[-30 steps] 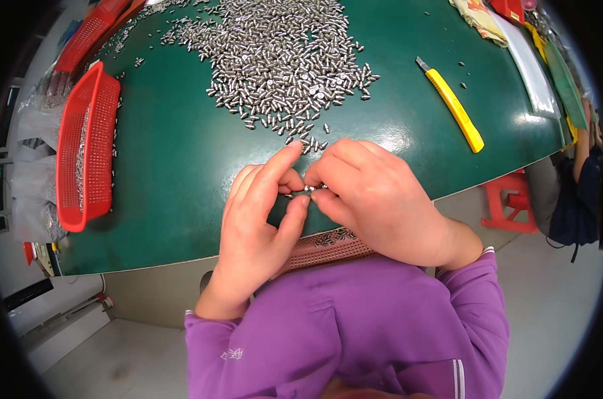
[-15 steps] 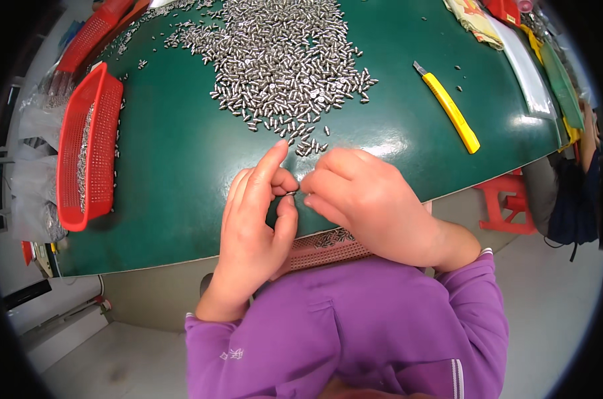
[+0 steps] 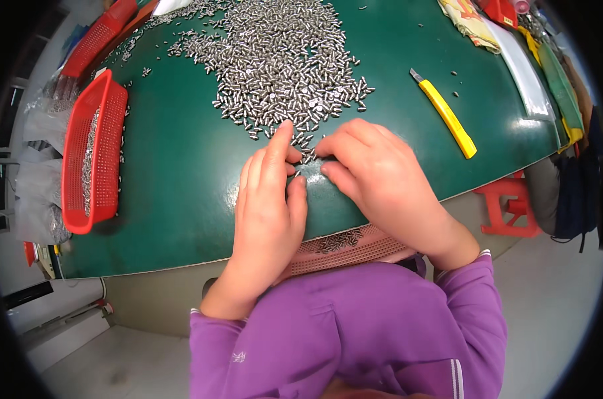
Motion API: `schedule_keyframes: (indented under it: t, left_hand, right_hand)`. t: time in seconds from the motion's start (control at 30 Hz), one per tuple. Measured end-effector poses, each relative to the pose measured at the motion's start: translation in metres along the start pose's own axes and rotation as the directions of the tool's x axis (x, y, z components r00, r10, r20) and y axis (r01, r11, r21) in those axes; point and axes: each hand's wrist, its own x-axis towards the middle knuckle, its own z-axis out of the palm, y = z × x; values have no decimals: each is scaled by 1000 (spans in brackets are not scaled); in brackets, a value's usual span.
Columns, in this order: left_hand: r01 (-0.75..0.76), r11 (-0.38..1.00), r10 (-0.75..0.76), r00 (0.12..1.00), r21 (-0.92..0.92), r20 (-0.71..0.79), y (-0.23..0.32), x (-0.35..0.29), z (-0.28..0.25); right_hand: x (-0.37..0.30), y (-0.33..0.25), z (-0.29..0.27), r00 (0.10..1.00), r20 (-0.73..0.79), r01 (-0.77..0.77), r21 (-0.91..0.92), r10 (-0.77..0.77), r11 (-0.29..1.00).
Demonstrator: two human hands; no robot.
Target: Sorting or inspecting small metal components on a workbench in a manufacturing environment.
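A broad pile of small pointed silver metal pieces [image 3: 281, 73] covers the far middle of a green tabletop [image 3: 175, 199]. My left hand [image 3: 267, 199] is at the pile's near tip, index finger stretched forward. Between its thumb and a bent finger sits one small metal piece [image 3: 297, 174]. My right hand [image 3: 384, 169] is beside it on the right, its fingertips at the loose pieces on the pile's near end. Its thumb stands a little apart from the index finger, and no piece shows between them.
At the left stands a red perforated basket [image 3: 109, 179] with metal pieces inside. A yellow utility knife [image 3: 448, 118] lies to the right. Below the table edge, a pinkish basket [image 3: 381, 247] also holds pieces. Plastic bags [image 3: 39, 186] hang far left; a red stool [image 3: 511, 206] stands right.
Both hands have moved away from me to the pile's near end. My right hand has parted from the left hand's fingertips and now reaches the loose pieces.
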Motion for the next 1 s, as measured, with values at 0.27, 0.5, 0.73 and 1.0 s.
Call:
schedule_keyframes:
  t: [0.27, 0.5, 0.73, 1.0]
  left_hand:
    - [-34, 998, 35, 999, -47, 16, -3, 0, -3]
    - [-29, 997, 31, 999, -75, 31, -6, -2, -4]
    - [0, 998, -1, 1000, -55, -15, -4, -2, -2]
    - [-44, 998, 44, 999, -36, -6, -6, -2, -2]
  right_hand:
    - [1, 1, 5, 999, 3, 42, 53, -42, 998]
    - [5, -2, 3, 998, 63, 23, 47, -26, 999]
    - [3, -1, 5, 998, 36, 40, 45, -41, 998]
    - [3, 0, 8, 998, 50, 39, 35, -41, 999]
